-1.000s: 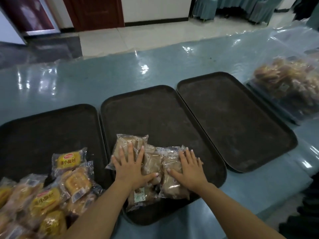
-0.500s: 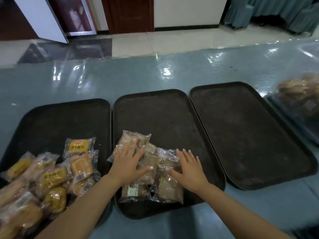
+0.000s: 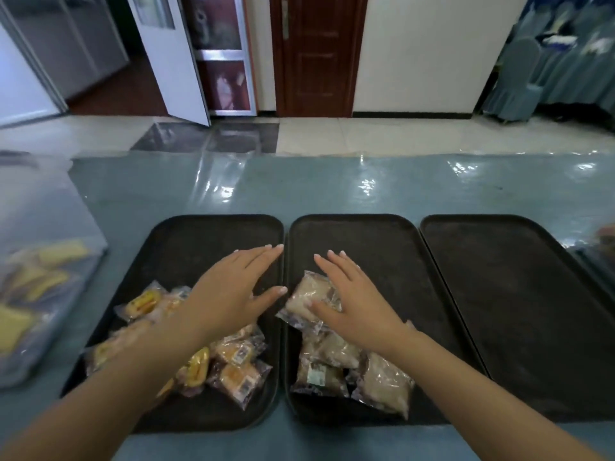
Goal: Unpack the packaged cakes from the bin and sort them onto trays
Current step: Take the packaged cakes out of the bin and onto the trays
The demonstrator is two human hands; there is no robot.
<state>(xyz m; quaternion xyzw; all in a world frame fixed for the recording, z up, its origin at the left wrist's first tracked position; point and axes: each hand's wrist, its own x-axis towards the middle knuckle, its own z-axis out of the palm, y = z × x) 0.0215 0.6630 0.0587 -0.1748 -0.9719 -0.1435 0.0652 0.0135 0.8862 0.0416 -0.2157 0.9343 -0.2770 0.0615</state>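
Observation:
Three dark trays lie side by side on the table. The left tray holds several yellow packaged cakes. The middle tray holds several pale brown packaged cakes near its front. The right tray has nothing on it. My left hand hovers flat over the left tray, fingers spread, holding nothing. My right hand rests flat, fingers apart, on the far pale cake packet in the middle tray.
A clear plastic bin with yellow packets stands at the left on the blue-grey table. The edge of another bag shows at the far right. Beyond the table are tiled floor, doors and covered chairs.
The view has swung left and up. My left hand has left the pale packets and moved over the left tray. My right hand has slid forward onto the far packet.

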